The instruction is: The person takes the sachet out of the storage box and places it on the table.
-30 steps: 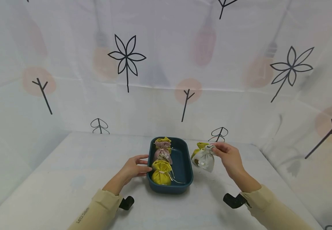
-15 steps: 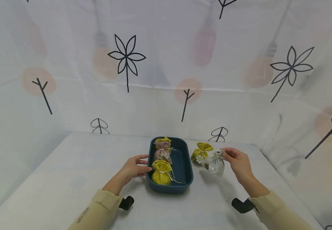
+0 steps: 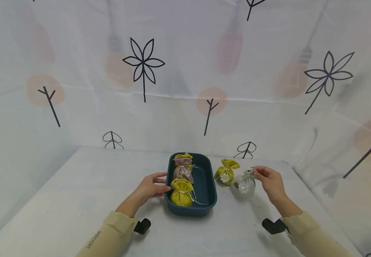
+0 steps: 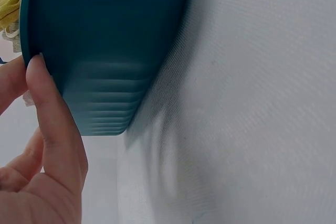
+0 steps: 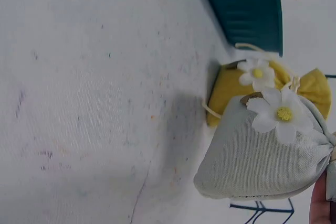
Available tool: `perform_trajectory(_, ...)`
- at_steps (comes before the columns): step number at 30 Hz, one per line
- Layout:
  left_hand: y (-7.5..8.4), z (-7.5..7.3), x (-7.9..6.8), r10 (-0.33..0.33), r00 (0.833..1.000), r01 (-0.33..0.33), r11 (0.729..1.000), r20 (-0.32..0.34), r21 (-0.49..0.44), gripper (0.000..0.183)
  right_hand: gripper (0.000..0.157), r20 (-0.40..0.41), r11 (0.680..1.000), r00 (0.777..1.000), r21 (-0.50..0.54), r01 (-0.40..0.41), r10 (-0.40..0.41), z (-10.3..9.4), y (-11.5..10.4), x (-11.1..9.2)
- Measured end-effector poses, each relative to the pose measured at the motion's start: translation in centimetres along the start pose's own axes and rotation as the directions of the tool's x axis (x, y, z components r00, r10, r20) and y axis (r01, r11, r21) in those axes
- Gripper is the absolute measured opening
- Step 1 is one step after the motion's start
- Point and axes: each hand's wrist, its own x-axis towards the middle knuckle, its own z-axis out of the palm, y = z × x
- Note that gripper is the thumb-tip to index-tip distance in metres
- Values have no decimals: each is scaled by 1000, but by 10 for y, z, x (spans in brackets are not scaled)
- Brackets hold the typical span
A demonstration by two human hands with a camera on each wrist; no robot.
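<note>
A dark teal plastic container (image 3: 190,211) stands on the table. My left hand (image 3: 151,187) pinches its left rim, thumb against the outer wall (image 4: 113,35) in the left wrist view. Along the container's left side sit a pink drawstring pouch (image 3: 183,169) and a yellow one (image 3: 181,194), with more yellow cloth behind the pink. To the right of the container, my right hand (image 3: 271,184) pinches a pale grey drawstring pouch (image 3: 246,184) by its gathered neck. This pouch bears a white flower (image 5: 282,115). Just beside it is another yellow pouch (image 3: 225,174), also with a white flower.
The white table (image 3: 85,200) runs back to a pale hanging cloth (image 3: 179,121) printed with black plant outlines and pink spots. A loose white cord (image 3: 199,202) trails from the front yellow pouch inside the container.
My right hand has moved right with the grey pouch, away from the yellow pouch it was overlapping, which now shows fully. My left hand stays at the container's rim.
</note>
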Motion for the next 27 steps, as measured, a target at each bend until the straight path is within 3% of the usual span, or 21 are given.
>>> perform_trajectory(15,1,-1,1,-4,1000,4,1000,1,3,66,26,-27,997,999,-53,-48,47,-3,18,22)
perform_trajectory(23,2,-1,0,-6,1000,6,1000,3,-5,66,30,45,997,998,-63,-51,53,-1,17,31)
perform_trajectory(25,2,-1,0,-5,1000,5,1000,2,-5,66,31,40,996,996,-49,-75,77,-1,26,36)
perform_trajectory(27,2,-1,0,-5,1000,5,1000,1,-5,66,32,30,996,996,-36,-78,79,-1,49,47)
